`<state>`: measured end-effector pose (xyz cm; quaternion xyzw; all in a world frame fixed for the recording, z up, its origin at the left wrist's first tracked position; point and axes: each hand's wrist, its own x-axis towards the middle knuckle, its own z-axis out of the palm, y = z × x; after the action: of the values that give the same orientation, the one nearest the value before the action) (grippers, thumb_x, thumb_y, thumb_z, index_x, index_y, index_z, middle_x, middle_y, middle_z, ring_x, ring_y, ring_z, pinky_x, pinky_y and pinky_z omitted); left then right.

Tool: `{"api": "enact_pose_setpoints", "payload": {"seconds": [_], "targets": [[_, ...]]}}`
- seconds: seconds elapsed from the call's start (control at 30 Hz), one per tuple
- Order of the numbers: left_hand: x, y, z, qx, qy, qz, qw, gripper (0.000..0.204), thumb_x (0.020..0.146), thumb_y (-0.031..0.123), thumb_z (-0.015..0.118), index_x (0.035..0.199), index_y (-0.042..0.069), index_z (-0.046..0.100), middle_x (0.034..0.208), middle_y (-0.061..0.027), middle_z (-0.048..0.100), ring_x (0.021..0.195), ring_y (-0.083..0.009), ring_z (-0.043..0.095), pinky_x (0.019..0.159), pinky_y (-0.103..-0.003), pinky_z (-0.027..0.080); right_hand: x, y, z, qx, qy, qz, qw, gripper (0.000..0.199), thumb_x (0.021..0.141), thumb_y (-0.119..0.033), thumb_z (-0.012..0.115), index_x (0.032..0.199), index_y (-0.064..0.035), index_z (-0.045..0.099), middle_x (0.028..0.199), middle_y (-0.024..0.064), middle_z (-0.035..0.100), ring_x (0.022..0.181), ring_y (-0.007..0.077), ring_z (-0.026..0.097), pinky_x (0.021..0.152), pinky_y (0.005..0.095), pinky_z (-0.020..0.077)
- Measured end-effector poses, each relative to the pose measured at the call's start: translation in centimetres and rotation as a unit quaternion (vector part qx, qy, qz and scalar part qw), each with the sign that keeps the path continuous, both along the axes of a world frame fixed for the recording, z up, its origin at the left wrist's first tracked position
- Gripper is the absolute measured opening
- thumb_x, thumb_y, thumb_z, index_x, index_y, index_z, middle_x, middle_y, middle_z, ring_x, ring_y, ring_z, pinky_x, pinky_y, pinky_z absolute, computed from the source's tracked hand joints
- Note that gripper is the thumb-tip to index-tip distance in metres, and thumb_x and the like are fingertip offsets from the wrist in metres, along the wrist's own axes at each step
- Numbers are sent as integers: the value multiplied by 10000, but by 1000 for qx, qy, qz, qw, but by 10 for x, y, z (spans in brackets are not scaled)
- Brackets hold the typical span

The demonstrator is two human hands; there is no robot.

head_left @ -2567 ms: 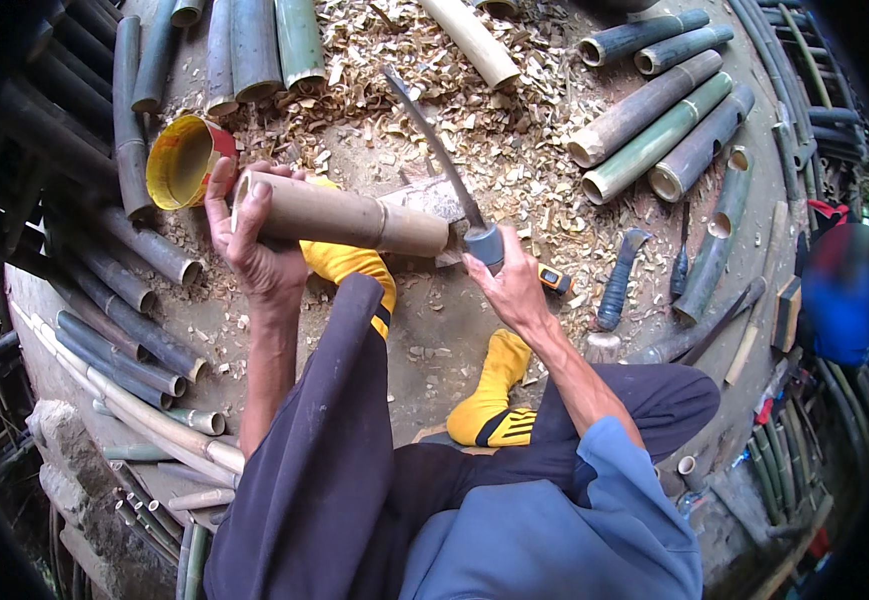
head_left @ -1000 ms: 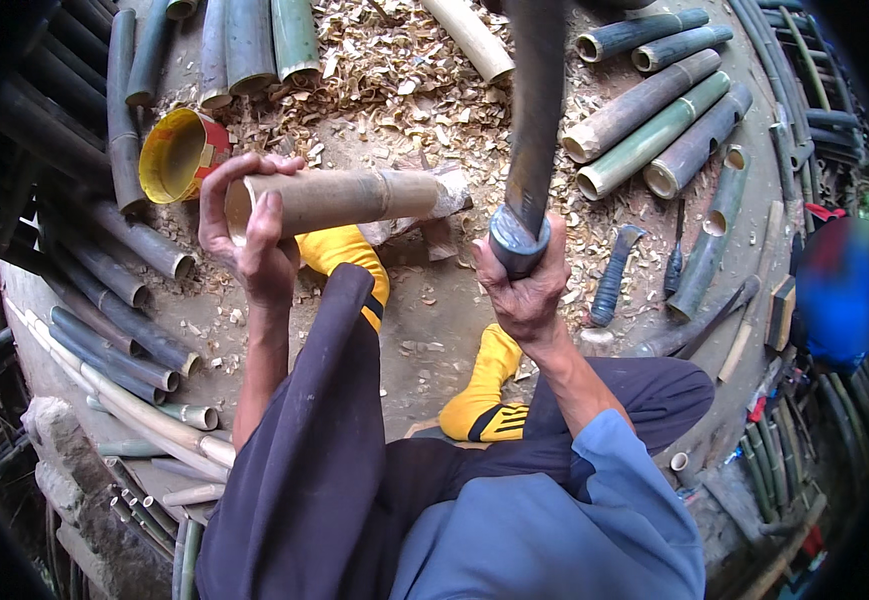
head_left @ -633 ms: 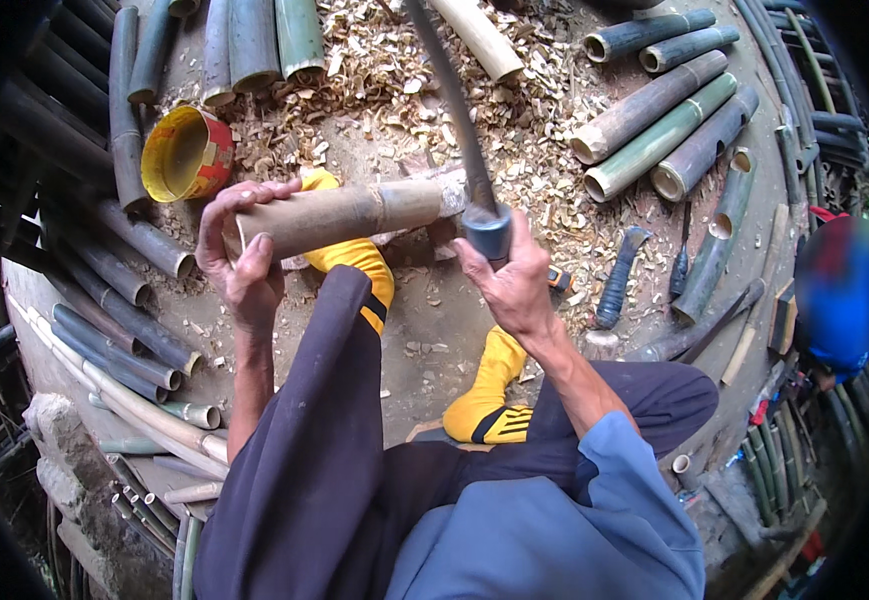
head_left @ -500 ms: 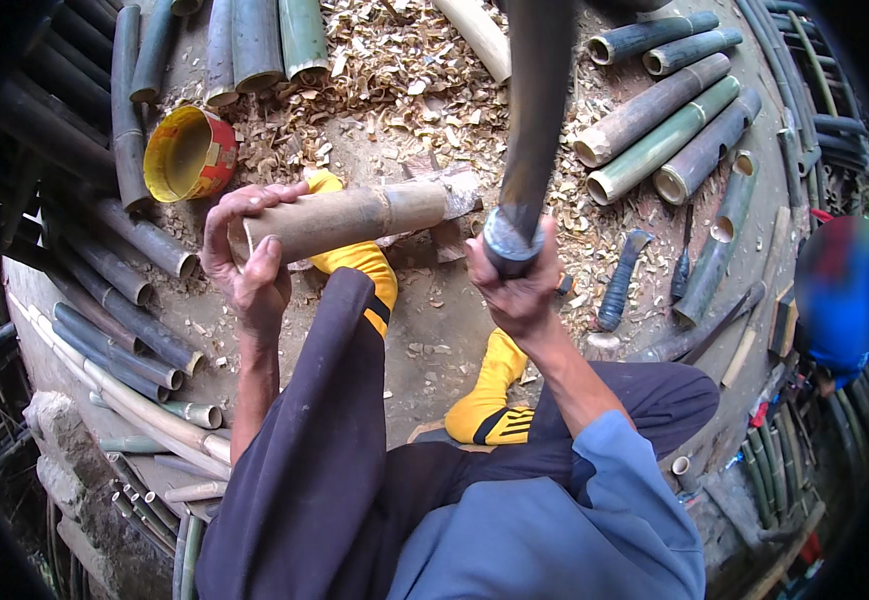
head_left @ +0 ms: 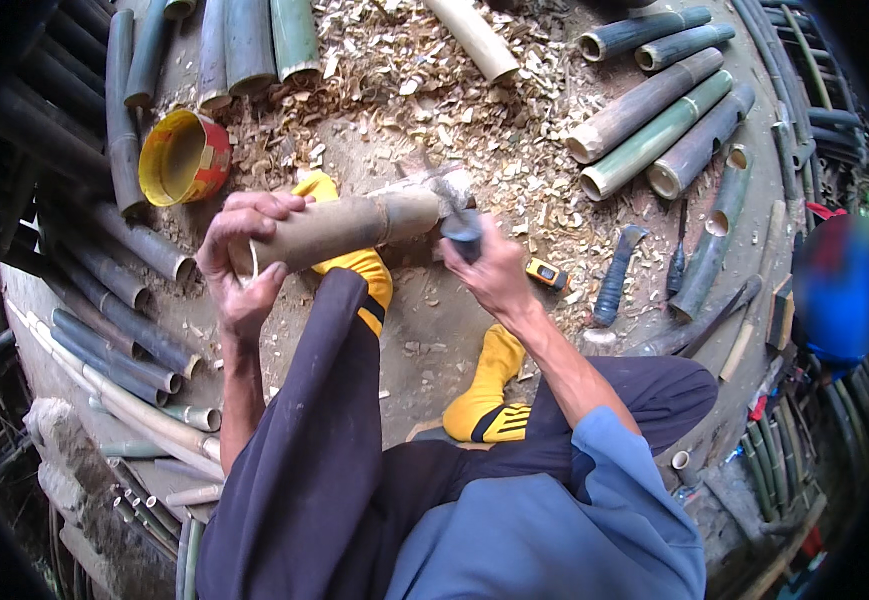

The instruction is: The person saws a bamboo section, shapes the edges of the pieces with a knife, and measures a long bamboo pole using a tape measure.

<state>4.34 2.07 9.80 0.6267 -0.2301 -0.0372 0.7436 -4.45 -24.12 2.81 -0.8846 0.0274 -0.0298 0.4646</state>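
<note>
We've got the tan cylindrical bamboo tube [head_left: 339, 228] up off the dusty grey floor [head_left: 434, 325], about mid-floor, crosswise above the yellow sock [head_left: 362, 272] on our left foot. Our left hand [head_left: 239, 262] grips its open left end: fingers [head_left: 257, 203] over the top, thumb at the rim. Our right hand [head_left: 495, 272] has its fingers wrapped round the dark grey cylindrical handle [head_left: 462, 236] of a bladed tool. Blade is blurred, right by the tube's right end; contact, we can't tell. Pale-topped wooden block [head_left: 404, 187] is just behind that end; can't tell if it touches.

Around us: pale wood chips [head_left: 384, 110] heaped toward the floor's far edge. Yellow-and-red round container [head_left: 144, 172] beyond our left hand. Yellow-and-black tape measure [head_left: 547, 274] just right of our right hand. Dark bamboo tubes [head_left: 141, 318] line the floor's left edge; grey and green bamboo tubes [head_left: 659, 135] lie side by side toward its far right corner.
</note>
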Motion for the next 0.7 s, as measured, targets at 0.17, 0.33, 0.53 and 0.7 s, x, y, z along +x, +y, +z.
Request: {"api": "enact_pose_setpoints", "payload": {"seconds": [0.17, 0.33, 0.53, 0.7], "targets": [[-4, 9, -2, -30, 14, 7, 999, 343, 681, 112, 653, 989, 13, 540, 1005, -171, 522, 1008, -333, 543, 922, -541, 425, 3, -3, 10, 61, 227, -10, 972, 389, 837, -336, 657, 1023, -5, 574, 794, 135, 653, 688, 223, 650, 620, 344, 523], [-3, 22, -1, 33, -19, -3, 999, 439, 650, 145, 668, 1069, 31, 600, 1060, -163, 505, 1079, -323, 498, 951, -507, 406, -3, 10, 37, 81, -113, -29, 990, 354, 786, -175, 722, 997, -7, 492, 743, 125, 631, 658, 238, 670, 565, 343, 535], [-4, 7, 20, 85, 164, 101, 978, 665, 691, 240, 703, 1300, 67, 497, 1106, -121, 535, 1032, -268, 564, 951, -393, 423, -5, -6, -29, 14, 168, -15, 986, 379, 835, -277, 652, 1023, -9, 461, 801, 193, 640, 725, 345, 666, 586, 417, 530], [-1, -23, 29, 44, 205, 225, 951, 542, 682, 123, 726, 1167, 13, 511, 1092, -126, 562, 1053, -292, 577, 937, -401, 448, -14, -8, -2, 64, 138, -41, 988, 446, 840, -261, 658, 1141, -13, 442, 856, 190, 647, 765, 348, 668, 637, 392, 532]]}}
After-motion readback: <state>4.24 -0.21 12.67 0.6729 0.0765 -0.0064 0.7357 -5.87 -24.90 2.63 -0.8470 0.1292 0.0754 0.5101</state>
